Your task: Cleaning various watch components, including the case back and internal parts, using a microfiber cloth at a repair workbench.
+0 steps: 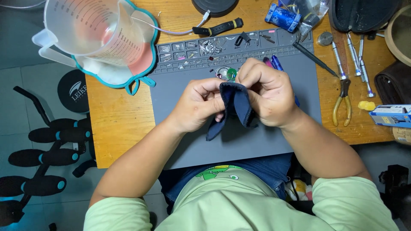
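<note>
My left hand (198,105) and my right hand (266,94) meet over the middle of a grey work mat (180,107). Both pinch a folded dark blue cloth (233,107), which hangs down between them. The fingers of both hands are curled tight around the cloth. Whatever lies inside the fold is hidden. Just beyond my knuckles sit a small round metal part (222,72) and a green round piece (231,73) on the mat.
Mat trays (188,49) hold several tiny metal parts. A clear measuring jug (92,30) stands at the left on a teal-edged pad. Pliers (342,100), screwdrivers (357,60), a black-handled tool (218,28), a blue box (391,115) and black cases lie on the wooden table (120,124).
</note>
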